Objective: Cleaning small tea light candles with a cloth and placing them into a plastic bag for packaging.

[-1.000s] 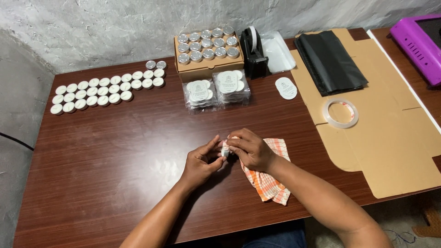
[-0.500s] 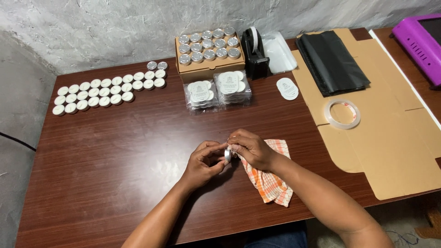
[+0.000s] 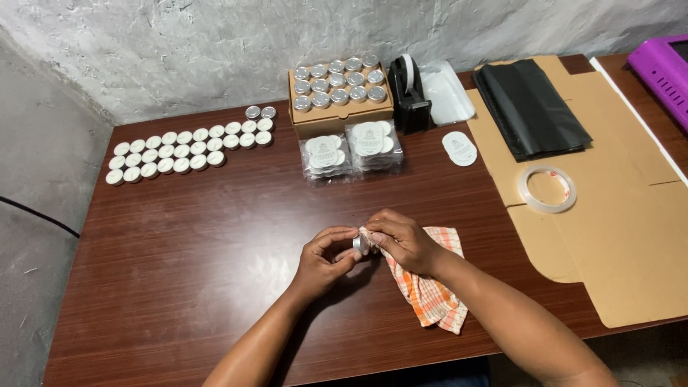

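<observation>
Gripping one small round silver tin (image 3: 360,244) between both hands (image 3: 324,258) (image 3: 403,240) against an orange checked cloth (image 3: 428,287), while the open cardboard box (image 3: 342,115) holds rows of similar tins.

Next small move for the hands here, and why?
Probably turn the small silver tin a little in the left hand so the right hand can rub the checked cloth over another part. Both hands pinch the tin, with the cloth pressed against it.
</observation>
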